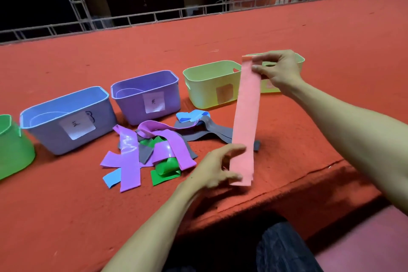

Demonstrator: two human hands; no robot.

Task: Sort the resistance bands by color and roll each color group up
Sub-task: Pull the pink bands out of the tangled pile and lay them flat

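Note:
A pink resistance band [246,121] is stretched out flat above the red table. My right hand [279,72] pinches its far end, and my left hand [217,166] grips its near end. To the left lies a loose pile of bands on the table: purple bands [130,154], green bands [165,170], grey bands [207,131] and blue bands [192,116]. One blue piece [111,178] sticks out at the pile's near left.
A row of small bins stands behind the pile: a green bin [13,146] at far left, a blue bin [66,117], a purple bin [148,93], a yellow-green bin [212,83], and another [300,59] behind my right hand. The table's edge [309,185] runs near my lap.

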